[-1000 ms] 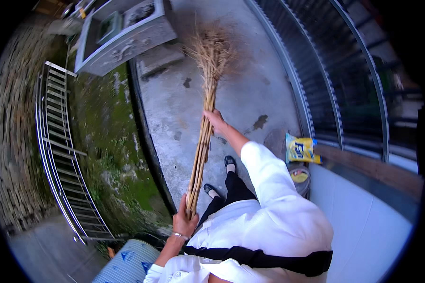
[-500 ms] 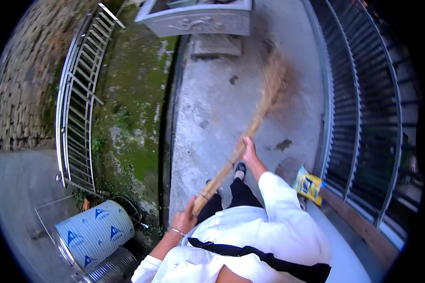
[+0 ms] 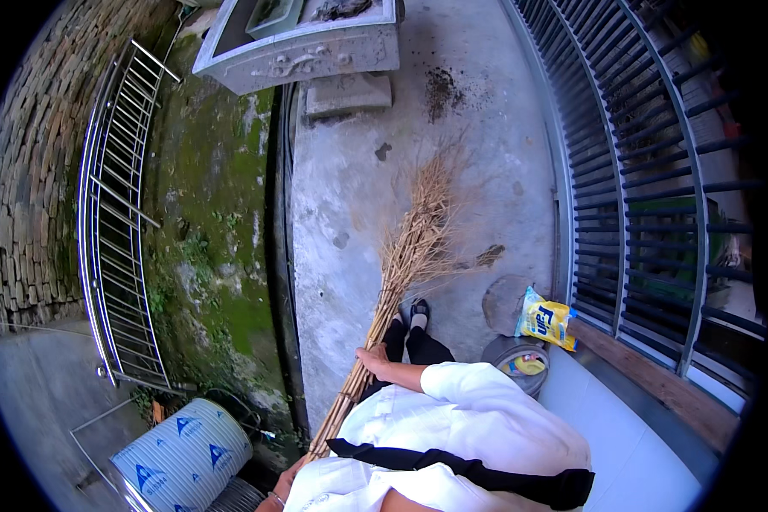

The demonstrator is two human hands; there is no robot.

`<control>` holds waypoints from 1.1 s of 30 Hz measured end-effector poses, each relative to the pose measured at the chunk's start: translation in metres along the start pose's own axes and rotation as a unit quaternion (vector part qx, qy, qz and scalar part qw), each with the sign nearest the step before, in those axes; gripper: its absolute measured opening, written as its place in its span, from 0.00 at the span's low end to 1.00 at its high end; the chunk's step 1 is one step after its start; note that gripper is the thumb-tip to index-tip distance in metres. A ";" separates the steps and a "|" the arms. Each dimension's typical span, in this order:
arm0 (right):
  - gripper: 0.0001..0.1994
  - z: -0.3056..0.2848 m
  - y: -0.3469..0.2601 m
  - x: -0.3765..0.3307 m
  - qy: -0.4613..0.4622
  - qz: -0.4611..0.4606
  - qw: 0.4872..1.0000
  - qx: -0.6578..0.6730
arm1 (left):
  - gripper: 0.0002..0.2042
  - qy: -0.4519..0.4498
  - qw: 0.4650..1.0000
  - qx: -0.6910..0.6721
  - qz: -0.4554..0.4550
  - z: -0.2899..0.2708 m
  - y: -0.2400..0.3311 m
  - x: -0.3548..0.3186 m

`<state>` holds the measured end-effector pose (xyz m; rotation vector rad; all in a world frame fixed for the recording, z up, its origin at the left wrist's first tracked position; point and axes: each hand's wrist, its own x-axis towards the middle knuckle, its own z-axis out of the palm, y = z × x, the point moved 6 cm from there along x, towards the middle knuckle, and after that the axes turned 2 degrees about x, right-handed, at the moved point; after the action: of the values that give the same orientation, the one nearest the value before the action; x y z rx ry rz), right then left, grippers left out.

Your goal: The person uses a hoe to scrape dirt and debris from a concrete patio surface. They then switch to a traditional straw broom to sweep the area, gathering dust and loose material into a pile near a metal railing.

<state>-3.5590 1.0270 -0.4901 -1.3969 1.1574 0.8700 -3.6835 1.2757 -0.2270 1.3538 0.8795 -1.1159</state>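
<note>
While the long straw-coloured broom of bundled dry stalks (image 3: 401, 273) lies slanted across the pale grey concrete floor (image 3: 350, 196), the right hand (image 3: 372, 359) is closed around its shaft at mid-length, fingers wrapped over the stalks. The left hand (image 3: 283, 493) sits at the lower end of the same shaft, near the bottom edge of the view; it touches the stalks, but how firmly it closes on them cannot be told (most of it is hidden behind the white sleeve (image 3: 474, 401)). Beyond the right hand's grip, the stalks fan out into a loose brush head whose tips rest on the floor. Just beside that grip, on the far side, stand two feet in black shoes (image 3: 410, 314). Further out past the brush tips lies a dark patch of soil (image 3: 442, 85), and beyond it a grey stone trough with carved trim (image 3: 303, 47). To the right of the grip sit a yellow plastic packet (image 3: 548, 319) and a round grey bucket (image 3: 515, 362), against dark metal window bars (image 3: 648, 171). To the left run a mossy green drain strip (image 3: 218, 247), a steel railing (image 3: 115, 230) and, nearest the left hand, a blue-and-white corrugated drum (image 3: 183, 456).
</note>
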 end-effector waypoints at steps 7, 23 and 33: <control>0.15 -0.090 -0.153 0.156 0.080 -0.165 0.976 0.118 | 0.34 -0.093 0.949 0.251 0.164 0.085 0.127 0.132; 0.29 -0.007 -0.087 0.030 0.028 -0.017 0.998 -0.053 | 0.35 -0.069 0.983 0.133 0.105 0.025 0.095 0.090; 0.20 -0.238 -0.285 0.201 0.143 -0.169 0.975 -0.017 | 0.35 -0.172 0.963 0.086 0.191 0.220 0.237 0.186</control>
<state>-3.2546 0.7447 -0.5652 -1.7265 1.0733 0.4591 -3.4348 1.0146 -0.3234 1.3447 0.2566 -1.0940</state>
